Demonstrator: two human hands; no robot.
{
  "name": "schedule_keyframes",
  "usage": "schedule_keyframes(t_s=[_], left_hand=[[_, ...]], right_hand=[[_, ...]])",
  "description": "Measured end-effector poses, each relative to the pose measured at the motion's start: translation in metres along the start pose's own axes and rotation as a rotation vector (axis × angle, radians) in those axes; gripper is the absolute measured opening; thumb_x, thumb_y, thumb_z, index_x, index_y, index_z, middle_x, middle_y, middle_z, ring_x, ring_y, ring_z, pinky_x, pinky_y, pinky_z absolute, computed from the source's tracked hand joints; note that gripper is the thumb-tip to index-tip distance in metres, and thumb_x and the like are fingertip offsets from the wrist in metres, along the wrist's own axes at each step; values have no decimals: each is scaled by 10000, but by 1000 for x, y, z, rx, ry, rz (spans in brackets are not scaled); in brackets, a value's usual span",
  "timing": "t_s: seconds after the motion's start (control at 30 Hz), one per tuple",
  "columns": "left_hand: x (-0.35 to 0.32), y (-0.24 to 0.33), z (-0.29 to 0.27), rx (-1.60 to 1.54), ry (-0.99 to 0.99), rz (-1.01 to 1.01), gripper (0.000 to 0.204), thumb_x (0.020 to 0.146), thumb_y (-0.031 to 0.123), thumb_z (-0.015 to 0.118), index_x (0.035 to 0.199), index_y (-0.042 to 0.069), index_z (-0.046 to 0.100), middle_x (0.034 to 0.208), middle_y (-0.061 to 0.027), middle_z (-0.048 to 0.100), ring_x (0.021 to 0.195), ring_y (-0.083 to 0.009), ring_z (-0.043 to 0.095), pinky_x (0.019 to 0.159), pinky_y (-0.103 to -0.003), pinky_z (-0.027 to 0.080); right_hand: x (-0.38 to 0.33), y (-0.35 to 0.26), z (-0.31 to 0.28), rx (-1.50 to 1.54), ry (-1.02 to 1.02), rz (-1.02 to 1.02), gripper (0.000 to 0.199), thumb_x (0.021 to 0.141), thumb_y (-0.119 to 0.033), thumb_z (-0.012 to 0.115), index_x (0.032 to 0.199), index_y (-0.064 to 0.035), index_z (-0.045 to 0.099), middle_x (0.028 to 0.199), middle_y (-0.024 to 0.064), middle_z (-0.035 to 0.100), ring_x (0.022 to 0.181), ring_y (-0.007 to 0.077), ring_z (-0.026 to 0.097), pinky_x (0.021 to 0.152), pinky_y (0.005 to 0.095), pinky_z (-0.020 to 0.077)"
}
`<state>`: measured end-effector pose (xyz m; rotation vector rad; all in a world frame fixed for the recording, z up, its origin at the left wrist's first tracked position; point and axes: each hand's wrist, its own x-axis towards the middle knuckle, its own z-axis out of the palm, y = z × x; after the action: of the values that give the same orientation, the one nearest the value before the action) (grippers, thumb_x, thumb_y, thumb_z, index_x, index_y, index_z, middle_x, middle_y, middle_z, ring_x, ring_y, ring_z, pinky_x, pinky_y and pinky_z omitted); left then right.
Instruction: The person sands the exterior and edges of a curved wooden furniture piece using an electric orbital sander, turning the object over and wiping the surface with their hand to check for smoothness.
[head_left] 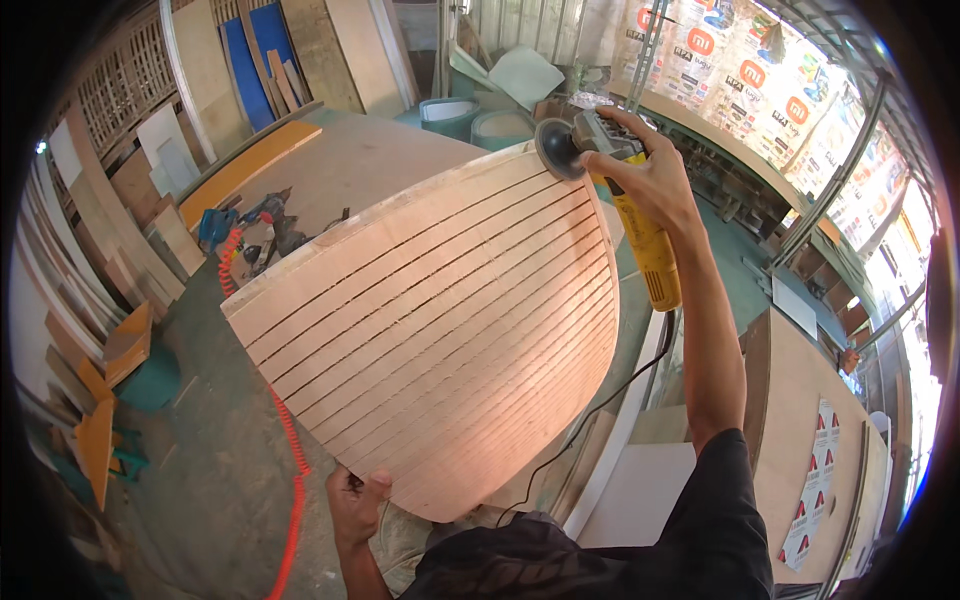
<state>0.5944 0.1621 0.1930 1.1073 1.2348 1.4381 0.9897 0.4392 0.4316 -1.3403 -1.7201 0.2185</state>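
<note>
A large curved plywood panel with several parallel slots cut across it stands on edge in front of me. My left hand grips its lower edge near my body. My right hand is shut on a yellow angle grinder, holding it by the head. The grinder's dark round disc rests against the panel's far top corner. A black cord hangs from the grinder's tail down toward my waist.
A coiled orange air hose runs along the concrete floor on the left. Power tools lie beside a big flat board behind the panel. Wood offcuts lean at the left wall. Boards are stacked at right.
</note>
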Motion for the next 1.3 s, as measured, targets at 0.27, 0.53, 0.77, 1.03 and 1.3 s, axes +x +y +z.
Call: schedule_keyframes(t_s=[0.27, 0.53, 0.77, 1.03, 1.3], left_hand=[[7, 4, 12, -57, -6, 41, 243, 972, 184, 752, 1041, -27, 654, 837, -32, 666, 719, -76, 587, 647, -243, 457], [5, 6, 6, -58, -12, 35, 227, 982, 164, 742, 1057, -33, 658, 861, -31, 674, 735, -68, 592, 657, -244, 470], [2, 0, 5, -93, -8, 10, 248, 991, 156, 735, 1097, -53, 655, 900, -33, 677, 758, -56, 587, 667, -234, 472], [4, 2, 9, -144, -78, -32, 274, 992, 106, 705, 1188, -77, 647, 941, -36, 672, 774, -54, 572, 669, -232, 470], [3, 6, 14, -177, -139, -44, 334, 1010, 107, 693, 1267, -98, 633, 1055, -64, 686, 922, -87, 612, 811, -254, 504]], right_hand=[[-16, 12, -21, 29, 112, 56, 739, 709, -403, 859, 1373, -119, 708, 1202, 131, 764, 1087, 257, 728, 1005, 381, 551], [-38, -66, 26, 36, -96, -159, 708, 749, -336, 863, 1399, -115, 688, 1237, 145, 745, 1107, 247, 711, 997, 365, 552], [-7, -23, 10, 29, -43, -34, 724, 735, -381, 863, 1396, -136, 697, 1226, 136, 750, 1080, 238, 719, 981, 362, 551], [-6, -13, 8, -61, 40, -104, 696, 747, -346, 840, 1386, -110, 697, 1198, 114, 757, 1056, 199, 717, 960, 336, 551], [-53, -113, 52, 127, -115, -216, 652, 777, -249, 846, 1375, -45, 687, 1187, 122, 762, 1066, 200, 714, 983, 343, 545]])
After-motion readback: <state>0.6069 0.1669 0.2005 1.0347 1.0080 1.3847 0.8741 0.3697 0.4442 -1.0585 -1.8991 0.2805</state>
